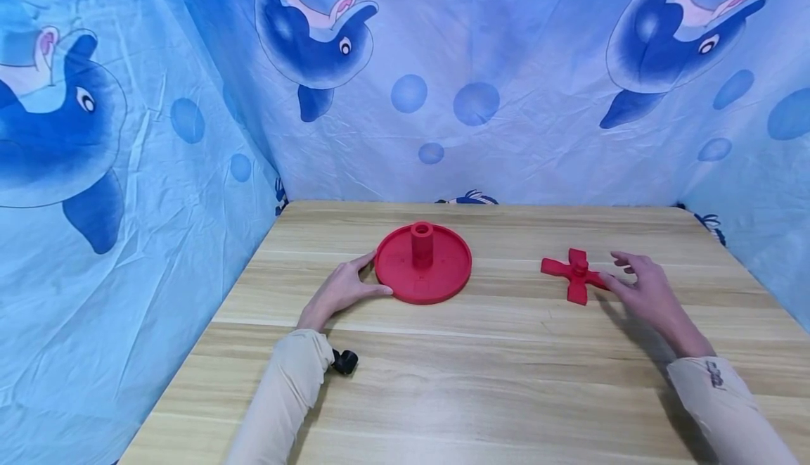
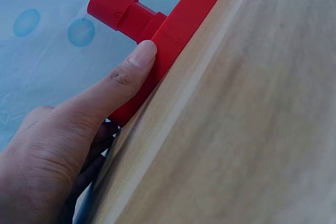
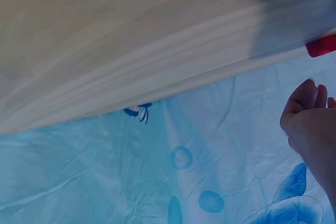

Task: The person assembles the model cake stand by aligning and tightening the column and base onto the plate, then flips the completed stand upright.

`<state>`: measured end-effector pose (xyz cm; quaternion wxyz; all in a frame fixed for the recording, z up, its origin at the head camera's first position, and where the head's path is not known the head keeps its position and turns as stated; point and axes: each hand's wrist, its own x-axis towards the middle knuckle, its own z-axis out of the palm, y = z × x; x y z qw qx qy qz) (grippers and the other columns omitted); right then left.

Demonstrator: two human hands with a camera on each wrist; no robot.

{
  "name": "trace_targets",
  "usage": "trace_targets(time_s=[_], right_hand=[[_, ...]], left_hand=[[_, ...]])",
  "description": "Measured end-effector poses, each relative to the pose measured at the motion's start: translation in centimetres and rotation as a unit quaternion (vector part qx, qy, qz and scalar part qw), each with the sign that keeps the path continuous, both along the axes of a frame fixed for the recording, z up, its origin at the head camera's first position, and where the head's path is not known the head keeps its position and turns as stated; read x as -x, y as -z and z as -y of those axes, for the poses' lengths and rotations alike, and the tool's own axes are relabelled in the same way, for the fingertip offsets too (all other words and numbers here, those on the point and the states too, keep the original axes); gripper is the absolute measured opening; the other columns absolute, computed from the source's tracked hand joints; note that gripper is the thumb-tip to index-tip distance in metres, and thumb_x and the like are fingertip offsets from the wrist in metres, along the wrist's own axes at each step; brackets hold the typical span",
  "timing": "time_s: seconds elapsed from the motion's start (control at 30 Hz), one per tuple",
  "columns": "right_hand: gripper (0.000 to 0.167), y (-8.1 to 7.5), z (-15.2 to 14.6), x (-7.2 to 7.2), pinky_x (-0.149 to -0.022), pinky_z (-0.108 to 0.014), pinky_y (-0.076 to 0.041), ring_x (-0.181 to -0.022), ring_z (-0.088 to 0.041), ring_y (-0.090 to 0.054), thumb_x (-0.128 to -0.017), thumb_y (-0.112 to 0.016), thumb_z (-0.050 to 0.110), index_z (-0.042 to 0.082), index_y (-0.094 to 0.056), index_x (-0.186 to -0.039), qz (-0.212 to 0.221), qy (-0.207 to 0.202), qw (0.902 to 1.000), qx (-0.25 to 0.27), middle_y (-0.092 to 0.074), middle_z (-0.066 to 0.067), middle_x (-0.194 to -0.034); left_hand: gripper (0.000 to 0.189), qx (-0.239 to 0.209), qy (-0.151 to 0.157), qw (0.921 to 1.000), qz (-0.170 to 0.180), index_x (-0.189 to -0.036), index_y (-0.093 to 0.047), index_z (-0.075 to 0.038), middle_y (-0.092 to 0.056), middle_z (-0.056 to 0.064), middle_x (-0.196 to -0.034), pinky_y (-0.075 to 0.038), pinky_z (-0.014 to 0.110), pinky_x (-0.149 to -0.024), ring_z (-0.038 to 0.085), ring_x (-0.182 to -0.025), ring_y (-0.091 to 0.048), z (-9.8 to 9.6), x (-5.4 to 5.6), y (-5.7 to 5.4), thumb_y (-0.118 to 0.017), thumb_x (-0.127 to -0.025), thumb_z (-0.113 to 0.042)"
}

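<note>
A red round base (image 1: 443,275) with a raised rim lies flat on the table, an upright hollow post (image 1: 422,245) standing up from it. My left hand (image 1: 344,285) holds the base by its left edge, thumb at the near side and fingers toward the far side. In the left wrist view the thumb (image 2: 123,74) lies against the rim and the other fingers are mostly hidden. Farther right sits a red cross-shaped piece (image 1: 576,289) with a small knob at its centre. My right hand (image 1: 648,296) hovers at its right arm, fingers loosely bent, holding nothing.
The wood-grain table (image 1: 481,380) ends at a blue curtain (image 1: 506,155) printed with dolphins, which hangs behind and on both sides. A small black object (image 1: 344,361) shows at the left sleeve cuff.
</note>
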<state>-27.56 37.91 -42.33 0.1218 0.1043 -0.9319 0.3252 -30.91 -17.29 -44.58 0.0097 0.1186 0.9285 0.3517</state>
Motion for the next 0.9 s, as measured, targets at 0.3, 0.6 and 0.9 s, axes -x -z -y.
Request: trace_targets(time_s=[0.3,0.6,0.9], right_hand=[[0.059,1.0,-0.9,-0.3,-0.09,-0.074,-0.04,-0.12,-0.058,-0.036,-0.099,-0.07,0.016,-0.017,-0.045,-0.142,0.02,0.019,0.998,-0.057,-0.044,-0.039,-0.131],[0.056,1.9,-1.6,0.1,-0.091,-0.073,-0.038,-0.114,-0.058,-0.041,-0.094,-0.076,0.012,-0.021,-0.052,-0.133,0.003,0.007,0.9946,-0.104,-0.05,-0.042,-0.125],[0.052,2.8,-1.8,0.6,-0.089,-0.071,-0.04,-0.106,-0.055,-0.044,-0.093,-0.076,0.008,-0.023,-0.054,-0.129,-0.004,0.01,0.9928,-0.12,-0.051,-0.042,-0.12]], left_hand=[[0.105,0.002,-0.002,1.0,-0.003,-0.161,-0.04,-0.022,-0.049,0.009,-0.156,-0.041,0.056,-0.111,0.031,-0.141,-0.045,0.1,0.0,0.3,-0.084,-0.076,-0.065],[0.106,-0.001,0.001,1.0,-0.008,-0.161,-0.041,-0.023,-0.05,0.008,-0.155,-0.042,0.054,-0.11,0.03,-0.139,-0.047,0.1,0.0,0.5,-0.084,-0.075,-0.067],[0.105,-0.006,0.002,0.9999,-0.012,-0.16,-0.042,-0.023,-0.052,0.007,-0.154,-0.043,0.054,-0.109,0.029,-0.137,-0.048,0.1,0.0,0.6,-0.084,-0.075,-0.067]])
